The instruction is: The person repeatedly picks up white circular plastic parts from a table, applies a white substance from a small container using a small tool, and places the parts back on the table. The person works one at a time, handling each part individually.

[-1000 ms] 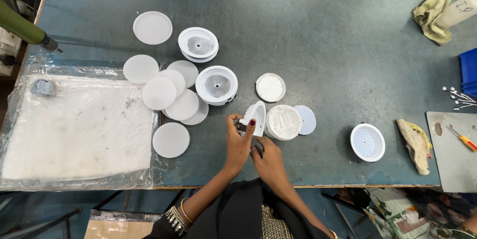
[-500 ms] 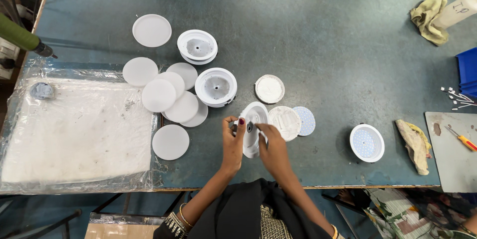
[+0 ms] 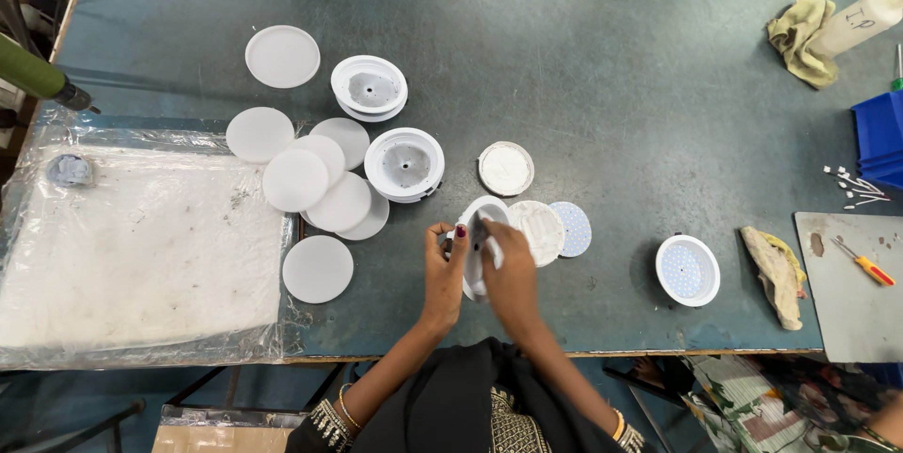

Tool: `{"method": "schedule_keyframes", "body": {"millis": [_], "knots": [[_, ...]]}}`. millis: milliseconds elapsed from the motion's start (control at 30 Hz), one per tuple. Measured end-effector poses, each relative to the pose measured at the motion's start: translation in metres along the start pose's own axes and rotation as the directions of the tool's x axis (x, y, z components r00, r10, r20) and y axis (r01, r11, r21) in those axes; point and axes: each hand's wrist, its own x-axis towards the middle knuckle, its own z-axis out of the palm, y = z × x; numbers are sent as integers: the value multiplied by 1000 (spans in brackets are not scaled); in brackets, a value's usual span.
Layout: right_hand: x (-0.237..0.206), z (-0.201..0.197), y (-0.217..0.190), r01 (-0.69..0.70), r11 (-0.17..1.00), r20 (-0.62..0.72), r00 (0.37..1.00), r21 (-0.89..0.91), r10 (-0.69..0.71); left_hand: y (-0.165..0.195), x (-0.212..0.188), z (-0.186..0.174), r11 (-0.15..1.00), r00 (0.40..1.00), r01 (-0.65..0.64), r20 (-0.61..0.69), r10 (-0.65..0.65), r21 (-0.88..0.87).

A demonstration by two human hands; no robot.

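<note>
My left hand (image 3: 444, 270) and my right hand (image 3: 509, 270) together hold a white round lamp housing (image 3: 475, 213) tilted on its edge, just above the table's near side. The left hand grips its left rim; the right hand covers its right side and inner face, so much of the housing is hidden. Touching it on the right lie a white ribbed round part (image 3: 541, 230) and a pale blue dotted disc (image 3: 573, 228).
Several frosted white discs (image 3: 320, 270) and two white housings (image 3: 405, 164) lie to the left. A plastic-covered white sheet (image 3: 132, 255) fills the left side. A housing with a blue disc (image 3: 688, 270), rags (image 3: 776, 270), a screwdriver (image 3: 865, 265) and a blue bin (image 3: 879, 133) are at the right.
Both hands have closed in around the housing. The right hand came up from below and now lies over its inner face, with the housing raised on edge.
</note>
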Motion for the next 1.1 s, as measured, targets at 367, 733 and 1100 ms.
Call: {"method": "schedule_keyframes", "body": {"millis": [367,733,1100], "knots": [[-6,-17,8,-229,965,66,973,126,222,0,5,-7,1000,998,22,-63,-23,-9],[-3,-10,-12,-26,986,135,991,164,4,3,3,-14,998,998,42,52,-44,41],[-21,-40,12,391,920,193,902,9,-385,5,13,-15,965,985,175,37,-171,-194]]}}
